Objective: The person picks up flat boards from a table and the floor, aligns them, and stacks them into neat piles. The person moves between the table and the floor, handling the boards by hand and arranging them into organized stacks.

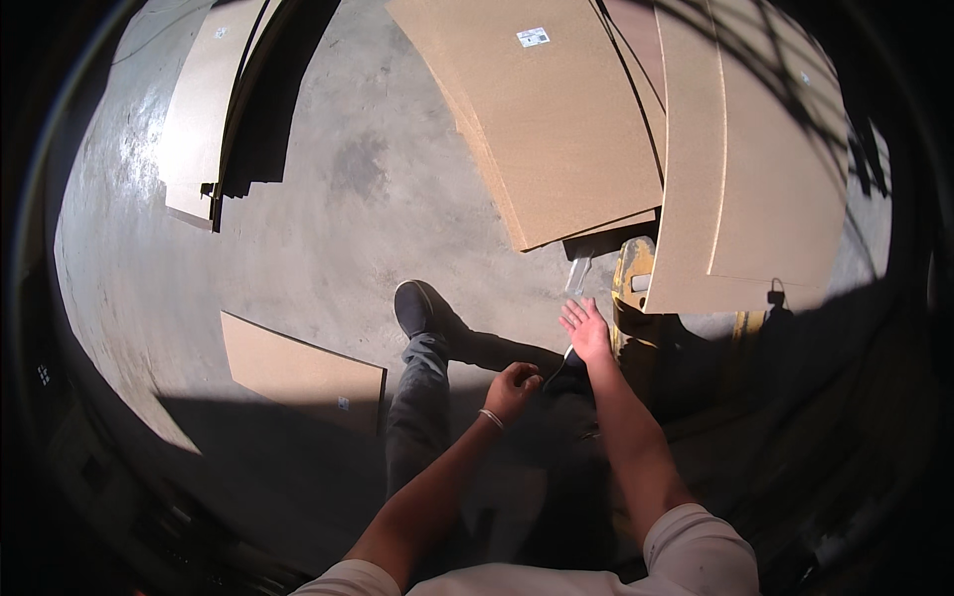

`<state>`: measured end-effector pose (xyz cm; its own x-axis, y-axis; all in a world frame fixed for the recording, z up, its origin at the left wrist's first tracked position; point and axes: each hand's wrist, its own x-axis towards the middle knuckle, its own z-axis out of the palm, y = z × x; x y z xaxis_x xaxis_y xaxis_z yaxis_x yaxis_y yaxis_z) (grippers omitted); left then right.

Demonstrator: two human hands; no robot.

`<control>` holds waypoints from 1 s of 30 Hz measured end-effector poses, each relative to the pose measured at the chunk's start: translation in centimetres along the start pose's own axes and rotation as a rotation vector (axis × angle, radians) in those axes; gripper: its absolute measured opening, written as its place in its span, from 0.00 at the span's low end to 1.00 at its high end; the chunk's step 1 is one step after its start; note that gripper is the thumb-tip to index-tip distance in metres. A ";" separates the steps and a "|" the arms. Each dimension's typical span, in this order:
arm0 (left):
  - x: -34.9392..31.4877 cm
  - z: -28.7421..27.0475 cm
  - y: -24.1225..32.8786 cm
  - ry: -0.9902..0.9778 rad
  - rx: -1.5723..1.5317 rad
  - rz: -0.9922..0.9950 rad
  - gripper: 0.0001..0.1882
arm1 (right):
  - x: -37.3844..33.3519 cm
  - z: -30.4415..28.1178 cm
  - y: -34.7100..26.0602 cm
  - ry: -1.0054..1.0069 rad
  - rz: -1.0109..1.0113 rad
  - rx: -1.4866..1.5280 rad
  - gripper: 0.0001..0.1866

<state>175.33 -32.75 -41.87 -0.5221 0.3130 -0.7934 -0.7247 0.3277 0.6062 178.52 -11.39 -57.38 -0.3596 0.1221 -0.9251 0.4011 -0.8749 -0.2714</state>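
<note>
My right hand is held out with its palm showing and its fingers stretched, holding nothing I can see. It is beside the worn yellow metal end of what looks like a pallet-truck fork. My left hand, with a pale band at the wrist, is lower and to the left, its fingers curled in. Whatever it may hold is hidden. A thin pale line shows between the two hands, too small to name. Just beyond my right hand, a strip of clear plastic hangs near the corner of a stack of brown boards.
More large brown boards reach over the yellow metal at the right. Another board stack stands far left on the grey concrete floor. A loose board lies left of my shoe, partly in shadow.
</note>
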 end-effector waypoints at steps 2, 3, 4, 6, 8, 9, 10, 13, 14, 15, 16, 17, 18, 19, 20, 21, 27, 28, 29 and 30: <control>-0.2 -2.5 1.4 -0.071 0.334 -0.095 0.14 | 5.5 4.1 -2.3 -0.024 -0.094 0.105 0.50; 0.3 -3.7 2.2 -0.104 0.222 -0.051 0.13 | 8.1 6.1 -3.5 -0.044 -0.183 0.140 0.55; 0.9 -5.0 3.1 -0.079 0.096 -0.001 0.13 | 10.8 8.2 -4.5 0.020 -0.237 0.246 0.54; 2.7 -8.2 5.1 -0.040 -0.092 -0.006 0.12 | 14.2 10.9 -5.8 -0.048 -0.356 0.239 0.48; 3.8 -10.9 7.1 0.018 -0.279 -0.055 0.12 | 14.9 11.7 -5.2 0.149 -0.356 0.246 0.43; 3.8 -12.1 8.3 -0.002 -0.262 -0.052 0.12 | 15.4 12.4 -5.3 0.272 -0.364 0.267 0.40; 3.9 -13.1 9.4 -0.019 -0.258 -0.049 0.11 | 15.3 12.6 -5.1 0.195 -0.409 0.282 0.37; 3.8 -15.3 12.0 -0.053 -0.390 -0.048 0.09 | 14.5 13.7 -4.4 0.094 -0.389 0.295 0.36; 3.8 -15.7 12.7 -0.045 -0.361 -0.011 0.08 | 14.3 14.2 -4.0 0.097 -0.384 0.293 0.36; 3.9 -15.9 13.5 -0.049 -0.385 0.031 0.08 | 14.4 15.0 -3.2 0.079 -0.392 0.297 0.35; 3.9 -16.3 14.1 -0.052 -0.351 0.095 0.08 | 14.1 15.5 -2.1 0.167 -0.420 0.320 0.35; 4.1 -16.5 14.8 -0.041 -0.338 0.136 0.08 | 14.0 16.2 -0.7 0.141 -0.411 0.321 0.34; 4.2 -17.0 15.4 -0.038 -0.248 0.197 0.08 | 14.0 17.2 1.2 0.175 -0.392 0.345 0.33; 4.3 -17.6 16.0 -0.036 -0.175 0.234 0.08 | 14.0 18.2 2.8 0.124 -0.363 0.411 0.32; 4.4 -18.0 16.6 -0.029 -0.182 0.252 0.08 | 14.0 19.2 4.2 0.115 -0.327 0.461 0.30; 4.3 -18.5 17.2 0.005 -0.148 0.291 0.09 | 13.7 20.2 5.6 0.089 -0.305 0.474 0.29; 3.4 -19.8 20.0 0.074 -0.157 0.572 0.10 | 12.0 23.9 9.1 0.053 -0.091 0.545 0.30; 3.2 -20.0 20.2 0.077 -0.100 0.589 0.10 | 11.8 24.2 9.3 0.032 -0.091 0.526 0.30; 2.9 -20.3 20.4 0.096 -0.042 0.613 0.11 | 11.7 24.4 9.5 0.016 -0.085 0.508 0.30; 2.6 -20.7 20.5 0.110 0.003 0.642 0.11 | 11.8 24.5 9.6 0.004 -0.086 0.481 0.30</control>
<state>149.80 -43.67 -32.59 -0.8939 0.3544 -0.2745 -0.2522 0.1087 0.9616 157.53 -29.88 -64.37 -0.3707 0.2041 -0.9060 -0.0650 -0.9789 -0.1939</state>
